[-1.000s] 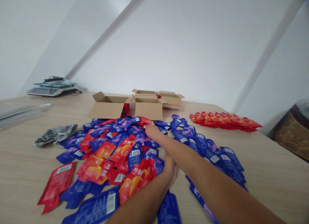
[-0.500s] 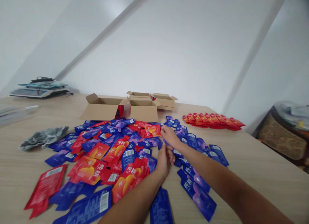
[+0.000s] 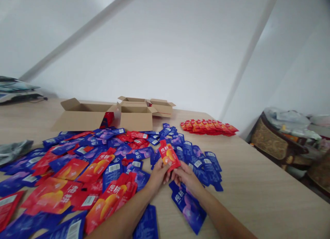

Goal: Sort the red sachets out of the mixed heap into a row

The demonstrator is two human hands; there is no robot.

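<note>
Between my two hands is a red pouch (image 3: pixel 169 154) with orange fruit and white lettering, its narrow spout end pointing up and away. My left hand (image 3: pixel 159 175) pinches its lower left edge, and my right hand (image 3: pixel 186 175) grips the lower right corner. Under my right wrist lies a blue pouch (image 3: pixel 189 208) with purple fruit, face up. To the left spreads a mixed heap of red pouches (image 3: pixel 105 199) and blue pouches (image 3: pixel 112 170). More blue pouches (image 3: pixel 206 168) lie overlapped beyond my right hand.
Open cardboard boxes (image 3: pixel 136 122) stand behind the heap, near the white wall. A fanned row of red pouches (image 3: pixel 208 127) lies at the back right. Grey cloth (image 3: pixel 12 151) rests at the left. A patterned chair (image 3: pixel 268 139) piled with bags stands past the table's right edge.
Both hands have drawn back, bringing the red pouch off the heap, and it now stands tilted up between them. The view has turned to the right.
</note>
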